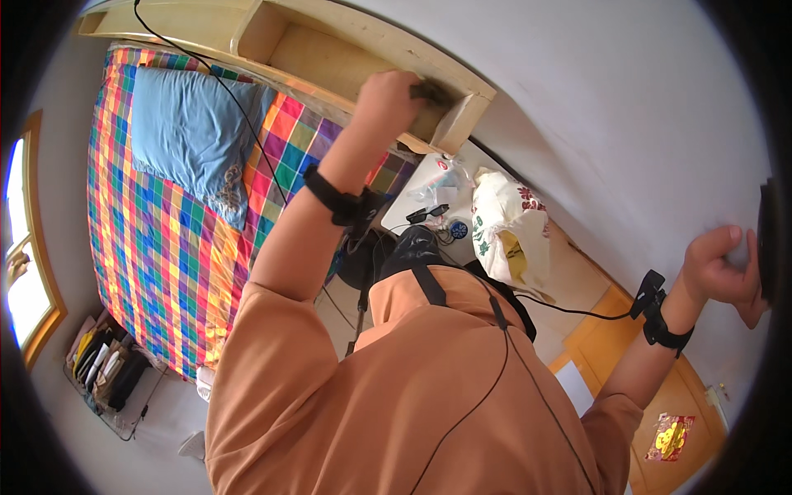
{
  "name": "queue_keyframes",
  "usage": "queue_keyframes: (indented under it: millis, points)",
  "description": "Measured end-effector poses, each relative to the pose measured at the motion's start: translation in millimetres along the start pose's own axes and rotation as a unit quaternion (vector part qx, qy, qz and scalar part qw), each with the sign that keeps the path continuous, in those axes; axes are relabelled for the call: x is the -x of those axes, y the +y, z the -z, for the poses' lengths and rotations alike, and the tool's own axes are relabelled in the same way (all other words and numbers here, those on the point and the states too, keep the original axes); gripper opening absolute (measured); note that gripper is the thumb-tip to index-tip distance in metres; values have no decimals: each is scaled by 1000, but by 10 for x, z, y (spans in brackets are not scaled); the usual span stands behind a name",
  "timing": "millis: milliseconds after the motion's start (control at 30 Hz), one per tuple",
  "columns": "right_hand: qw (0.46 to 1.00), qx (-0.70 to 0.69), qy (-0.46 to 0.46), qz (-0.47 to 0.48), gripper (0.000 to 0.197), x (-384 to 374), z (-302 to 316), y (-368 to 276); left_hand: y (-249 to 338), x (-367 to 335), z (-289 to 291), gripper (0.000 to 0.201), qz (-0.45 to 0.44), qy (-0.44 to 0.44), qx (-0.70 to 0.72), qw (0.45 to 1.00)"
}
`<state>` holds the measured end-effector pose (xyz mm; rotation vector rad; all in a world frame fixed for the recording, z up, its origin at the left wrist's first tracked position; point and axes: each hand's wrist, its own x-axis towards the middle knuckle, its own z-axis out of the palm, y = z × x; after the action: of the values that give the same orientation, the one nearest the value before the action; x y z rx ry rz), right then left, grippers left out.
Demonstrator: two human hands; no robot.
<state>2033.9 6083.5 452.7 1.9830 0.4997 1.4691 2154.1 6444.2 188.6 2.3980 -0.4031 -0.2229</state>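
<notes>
My left hand (386, 101) reaches up to the pale wooden headboard shelf (330, 58), its fingers closed round a dark, crumpled cloth (432, 92). The cloth lies against the shelf's right end, inside the compartment; its far side is blurred. Out at the right rim, my right hand (719, 266) is closed at the edge of a black flat object (769, 243) beside the white wall. Most of that object is cut off by the picture's edge, so its kind cannot be told. Black straps with cables circle both wrists.
Left of me is a bed with a bright checked cover (165, 247) and a blue pillow (194, 132). Below the shelf, a small white table (404, 206) holds dark glasses (427, 214) and a white printed bag (507, 223). Black cables hang across my body. A wooden door (610, 330) stands lower right.
</notes>
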Motion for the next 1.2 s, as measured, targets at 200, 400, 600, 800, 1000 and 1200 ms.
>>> queue_keyframes:
  millis: [200,400,600,800,1000,1200]
  points:
    - [1000,-2,-4,1,32,-44,-8,-34,109,2,-142,24,-68,-105,-9,992]
    - [999,-39,33,2,34,-67,-63,-62,-21,48,-168,27,-154,-122,19,980]
    - [999,-43,27,-10,34,-62,-61,-54,-144,-142,-132,27,-194,-190,14,962]
    - [999,-37,20,-10,33,-28,-38,-52,-167,-231,34,29,-181,-356,-52,915]
    - [999,-24,18,-16,33,-23,-16,-72,49,-111,143,23,-196,-283,-81,935]
    - [998,-54,32,0,31,-43,-64,-41,141,110,-3,19,-138,-123,-65,981]
